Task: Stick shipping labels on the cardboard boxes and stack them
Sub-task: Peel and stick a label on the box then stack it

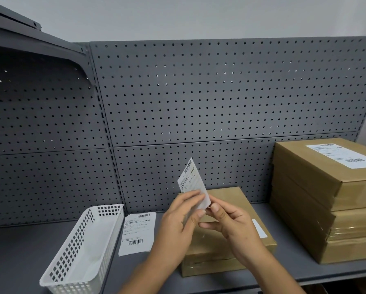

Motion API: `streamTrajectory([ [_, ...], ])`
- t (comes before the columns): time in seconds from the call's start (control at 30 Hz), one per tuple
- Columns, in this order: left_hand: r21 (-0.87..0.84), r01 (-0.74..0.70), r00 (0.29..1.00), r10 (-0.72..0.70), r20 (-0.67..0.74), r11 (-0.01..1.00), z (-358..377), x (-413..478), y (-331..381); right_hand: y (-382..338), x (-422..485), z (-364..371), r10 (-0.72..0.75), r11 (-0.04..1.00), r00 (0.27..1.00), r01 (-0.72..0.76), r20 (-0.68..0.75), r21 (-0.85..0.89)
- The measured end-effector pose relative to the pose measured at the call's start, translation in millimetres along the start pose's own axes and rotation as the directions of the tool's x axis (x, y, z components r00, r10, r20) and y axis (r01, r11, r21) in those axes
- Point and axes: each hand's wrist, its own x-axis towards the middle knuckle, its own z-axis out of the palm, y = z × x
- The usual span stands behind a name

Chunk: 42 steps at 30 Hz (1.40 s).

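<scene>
I hold a white shipping label [192,181] upright in front of me, above a brown cardboard box [228,249] that lies on the grey shelf. My left hand [181,219] pinches the label's lower edge from the left. My right hand [230,224] pinches its bottom corner from the right. A stack of labels [137,234] lies flat on the shelf left of the box. At the right stands a stack of cardboard boxes [330,209], and the top one carries a label [341,154].
A white perforated plastic basket [82,249] sits at the front left of the grey shelf [18,262]. A grey pegboard wall [199,98] closes the back. Another shelf bracket [39,45] overhangs at the upper left.
</scene>
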Motion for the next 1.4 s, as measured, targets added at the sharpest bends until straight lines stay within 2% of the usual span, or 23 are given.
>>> streamTrajectory([
  [0.2,0.01,-0.012,1.0,0.012,0.008,1.0,-1,0,2,-2,0,1,0.006,0.998,1.0,-0.004,-0.023,0.06],
  [0.83,-0.006,-0.001,1.0,0.001,0.004,1.0,0,1,-1,-3,3,4,0.009,1.0,0.998,-0.008,-0.055,0.006],
  [1.17,-0.04,0.017,1.0,-0.016,0.009,0.999,0,0,-4,2,2,2,0.03,0.999,0.999,-0.03,0.011,0.03],
  [1.4,-0.068,0.022,1.0,-0.021,0.014,0.997,0,-1,-7,6,1,3,0.033,0.998,0.999,-0.033,0.004,0.046],
])
